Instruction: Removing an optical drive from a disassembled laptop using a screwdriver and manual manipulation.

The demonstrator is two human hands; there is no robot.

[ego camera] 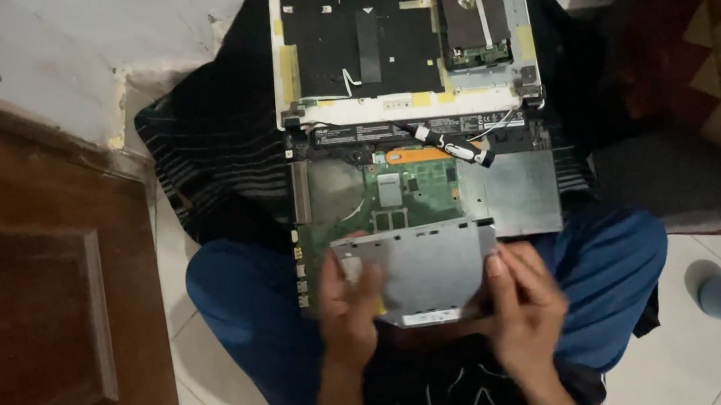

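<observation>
Both forearms come up from the bottom of the view and angle inward, wrists close to the lap. The left hand [349, 302] is curled, thumb on top and fingers tucked beneath (they are mostly hidden). The right hand [522, 294] mirrors it, thumb raised along the edge, fingers wrapped under. The hands sit level, somewhat apart, both closed in a grip.

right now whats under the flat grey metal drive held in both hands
Under the flat grey metal drive, held by the left hand and right hand, lies the opened laptop's green circuit board. The board's near part is covered, so nothing there can be seen.
</observation>
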